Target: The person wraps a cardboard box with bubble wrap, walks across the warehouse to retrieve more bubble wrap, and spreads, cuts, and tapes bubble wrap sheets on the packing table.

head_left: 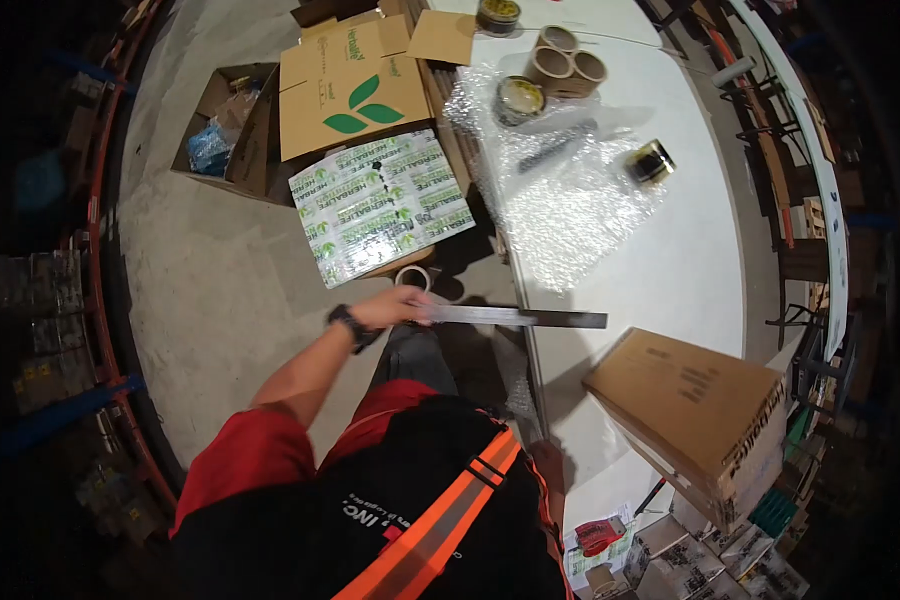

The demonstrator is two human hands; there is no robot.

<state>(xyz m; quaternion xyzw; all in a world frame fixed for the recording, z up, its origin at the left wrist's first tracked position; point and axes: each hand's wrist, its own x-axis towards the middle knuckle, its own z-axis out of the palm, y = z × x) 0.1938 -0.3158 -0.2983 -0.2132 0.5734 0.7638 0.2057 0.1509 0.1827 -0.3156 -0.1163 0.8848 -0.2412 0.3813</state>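
My left hand (pixel 392 306) is closed on one end of a long, narrow grey strip (pixel 480 315), whose darker far end reaches over the table edge. Just beyond the fingers is a round tape roll (pixel 411 270). Part of my right hand or forearm (pixel 548 462) shows dimly beside the table, low in the view; its fingers cannot be made out. Bubble wrap (pixel 570 215) lies on the white table (pixel 685 270), with a jar (pixel 649 162) on its right side and another jar (pixel 519 100) at its upper left.
A wrapped Herbalife-print box (pixel 382 205) stands left of the table, before a brown carton (pixel 350 85). An open carton (pixel 232 135) sits farther left. Tape rolls (pixel 567 68) stand on the table's far part. A closed carton (pixel 685 400) and red tape dispenser (pixel 600 536) are nearer.
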